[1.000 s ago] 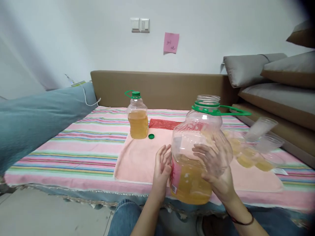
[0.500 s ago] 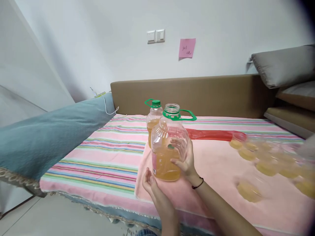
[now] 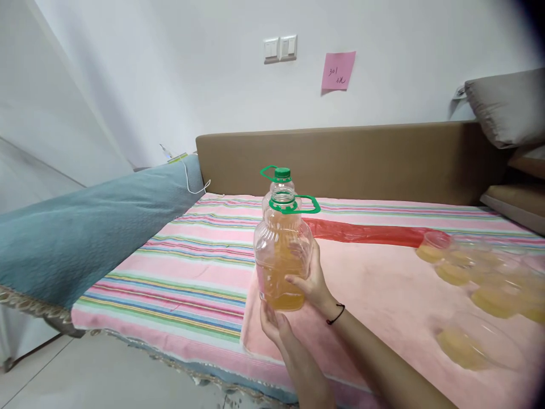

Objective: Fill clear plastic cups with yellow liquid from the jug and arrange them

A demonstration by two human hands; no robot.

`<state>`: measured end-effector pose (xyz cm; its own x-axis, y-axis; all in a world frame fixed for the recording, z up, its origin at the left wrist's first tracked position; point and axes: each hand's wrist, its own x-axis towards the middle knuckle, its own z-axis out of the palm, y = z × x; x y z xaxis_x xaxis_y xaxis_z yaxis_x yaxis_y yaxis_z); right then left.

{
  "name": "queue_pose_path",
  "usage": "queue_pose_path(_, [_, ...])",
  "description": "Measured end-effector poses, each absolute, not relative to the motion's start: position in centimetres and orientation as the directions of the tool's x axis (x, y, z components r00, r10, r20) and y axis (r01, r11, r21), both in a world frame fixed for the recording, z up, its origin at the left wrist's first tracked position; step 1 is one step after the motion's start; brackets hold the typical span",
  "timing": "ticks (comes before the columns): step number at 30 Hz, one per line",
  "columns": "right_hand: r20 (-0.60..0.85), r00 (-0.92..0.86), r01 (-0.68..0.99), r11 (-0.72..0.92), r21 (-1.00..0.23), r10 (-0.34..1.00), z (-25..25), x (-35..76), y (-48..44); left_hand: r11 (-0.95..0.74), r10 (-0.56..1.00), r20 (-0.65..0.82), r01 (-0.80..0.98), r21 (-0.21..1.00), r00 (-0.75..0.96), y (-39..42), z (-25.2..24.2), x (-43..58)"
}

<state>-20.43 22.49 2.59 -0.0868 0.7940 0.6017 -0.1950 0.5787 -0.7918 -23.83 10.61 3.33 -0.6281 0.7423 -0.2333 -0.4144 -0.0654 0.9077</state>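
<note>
R hand [image 3: 310, 279] wraps jug [image 3: 279, 250], L hand [image 3: 276, 326] cupped under, by pink towel [image 3: 383, 295] on bed [image 3: 191, 267].

You face a white wall [image 3: 191, 74] with a double light switch [image 3: 280, 49] and pink note [image 3: 338, 70]; below, a brown padded backboard [image 3: 383, 162], striped bed sheet [image 3: 191, 272], grey cushion [image 3: 506, 108] right, pale tiled floor [image 3: 106, 378]
</note>
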Motion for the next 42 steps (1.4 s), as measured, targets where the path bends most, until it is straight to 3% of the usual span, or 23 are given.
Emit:
queue_pose_path(7, [0.566, -0.135, -0.184, 0.541, -0.821, 0.813, 2.5, -19.9, 22.5, -0.089, 0.754, -0.217, -0.424, 0.901, -0.62, 10.9, 3.4, -23.0])
queue_pose_path(13, [0.533, -0.181, -0.142, 0.514, -0.846, 0.827, 3.2, -18.9, 22.0, -0.136, 0.735, -0.121, -0.32, 0.938, -0.667, 11.2, 3.3, -23.0])
queue_pose_path(22, [0.584, -0.133, 0.174, 0.599, -0.781, 0.801, 6.3, -9.2, 16.9, -0.154, 0.712, -0.015, -0.177, 0.972, -0.702, 11.0, 4.7, -22.7])
queue_pose_path(28, [0.54, 0.195, 0.388, 0.441, -0.809, 0.819, 8.1, 2.5, 12.1, -0.267, 0.695, 0.223, 0.043, 0.963, -0.683, 10.4, 4.5, -20.3])
queue_pose_path(31, [0.481, 0.393, 0.397, 0.327, -0.857, 0.783, 7.3, 7.6, 10.4, -0.365, 0.711, 0.376, 0.145, 0.92, -0.594, 10.2, 3.9, -18.2])
queue_pose_path(34, [0.427, 0.497, 0.38, 0.253, -0.89, 0.755, 5.4, 11.5, 9.5, -0.45, 0.786, 0.446, 0.098, 0.887, -0.428, 10.1, 3.4, -16.0])
queue_pose_path(37, [0.381, 0.47, 0.337, 0.237, -0.911, 0.796, 3.0, 13.7, 9.2, -0.386, 0.902, 0.361, -0.069, 0.92, -0.236, 10.3, 3.0, -13.9])
queue_pose_path(42, [0.283, 0.316, 0.298, 0.189, -0.936, 0.906, 0.2, 14.0, 9.5, -0.119, 0.991, 0.132, -0.249, 0.961, 0.035, 11.0, 1.8, -10.9])
